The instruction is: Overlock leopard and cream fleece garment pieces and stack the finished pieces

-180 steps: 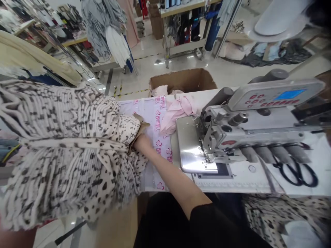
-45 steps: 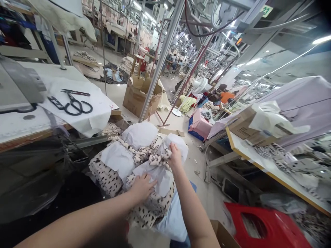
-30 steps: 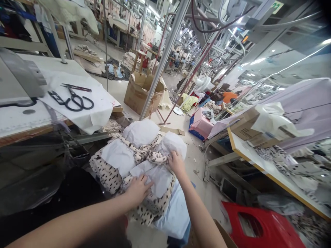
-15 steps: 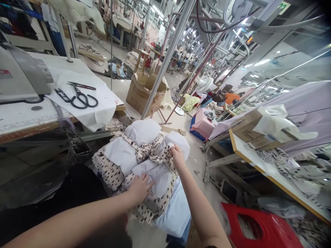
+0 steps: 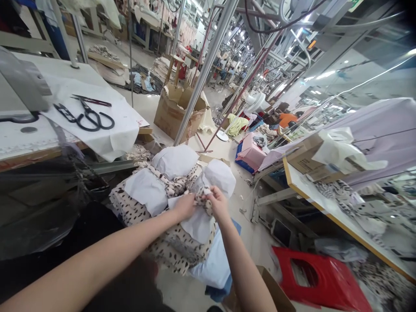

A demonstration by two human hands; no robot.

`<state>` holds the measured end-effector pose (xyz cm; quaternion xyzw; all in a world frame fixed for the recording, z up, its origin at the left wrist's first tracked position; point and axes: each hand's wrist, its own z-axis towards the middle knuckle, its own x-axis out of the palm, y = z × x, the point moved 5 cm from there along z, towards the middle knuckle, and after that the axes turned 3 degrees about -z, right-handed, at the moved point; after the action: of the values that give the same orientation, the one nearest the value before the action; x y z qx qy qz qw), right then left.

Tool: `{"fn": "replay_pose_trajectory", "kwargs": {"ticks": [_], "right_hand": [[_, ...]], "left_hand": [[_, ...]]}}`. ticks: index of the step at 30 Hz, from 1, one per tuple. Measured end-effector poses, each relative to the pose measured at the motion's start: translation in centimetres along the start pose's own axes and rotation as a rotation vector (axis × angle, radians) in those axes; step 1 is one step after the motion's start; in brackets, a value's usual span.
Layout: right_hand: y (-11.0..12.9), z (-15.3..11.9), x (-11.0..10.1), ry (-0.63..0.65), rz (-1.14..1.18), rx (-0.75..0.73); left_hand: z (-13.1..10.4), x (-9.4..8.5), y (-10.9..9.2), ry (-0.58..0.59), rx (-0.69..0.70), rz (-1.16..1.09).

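Several bundles of cream fabric with dark spots (image 5: pixel 131 203) are stacked in front of me, topped with white cloth pieces (image 5: pixel 147 190). Between my two hands is a bunched spotted fabric strip (image 5: pixel 202 194) over the nearest bundle. My left hand (image 5: pixel 186 206) has its fingers closed at the strip's left side. On the other side, my right hand (image 5: pixel 219 202) pinches the strip between thumb and fingers. Beneath the stack, light blue cloth (image 5: pixel 211 264) shows at the lower right.
Scissors (image 5: pixel 89 119) lie on white cloth on the sewing table (image 5: pixel 65 149) at left. A cardboard box (image 5: pixel 169 115) stands behind a metal pole (image 5: pixel 203 65). At right are a yellow-edged table (image 5: pixel 325 212) and a red plastic stool (image 5: pixel 325 277).
My left hand has left the white cloth and moved up and right to the spotted strip. My right hand has drawn slightly left and down with the strip.
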<state>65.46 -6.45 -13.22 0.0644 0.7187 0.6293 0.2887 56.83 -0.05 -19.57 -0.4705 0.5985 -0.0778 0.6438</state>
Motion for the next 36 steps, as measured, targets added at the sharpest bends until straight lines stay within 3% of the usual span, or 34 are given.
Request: {"fn": "replay_pose_trajectory", "kwargs": {"ticks": [2,4,8,11,15,23,27,31,34,36], "right_hand": [[-0.9,0.6,-1.2,-0.103,-0.05,-0.017],[-2.1,0.7,-1.9,-0.179,-0.259,-0.072],[-5.7,-0.4,-0.6,-0.116,-0.695,-0.134],[-7.9,-0.9,-0.2,-0.167,-0.754,-0.067],[-8.9,-0.3,-1.1,-0.262,-0.815,0.055],[-9.4,2.1,-1.0,-0.222,-0.859,0.165],[-8.4,1.9,-1.3,-0.214,-0.811,0.142],[-4.3,0.1,-0.5,-0.228,-0.741,-0.024],[-1.6,-0.6,1.7,-0.071,-0.47,-0.155],[-1.2,-0.2,2.8,0.006,-0.286,-0.13]], "left_hand": [[-0.1,0.4,0.8,0.027,-0.072,0.03],[-0.7,0.2,1.2,0.042,-0.124,0.063],[-2.5,-1.2,1.0,0.044,-0.134,0.125],[-3.7,-2.1,0.4,0.064,-0.088,0.157],[-5.3,-2.3,-0.3,0.111,-0.023,0.166],[-8.3,-2.9,-0.6,0.237,0.021,0.066],[-10.9,-3.7,-0.6,0.36,0.037,-0.034],[-12.8,-4.2,-2.1,0.416,0.073,-0.001],[-13.2,-3.6,-3.8,0.441,0.148,0.052],[-13.4,-2.8,-4.5,0.476,0.172,0.09]]}}
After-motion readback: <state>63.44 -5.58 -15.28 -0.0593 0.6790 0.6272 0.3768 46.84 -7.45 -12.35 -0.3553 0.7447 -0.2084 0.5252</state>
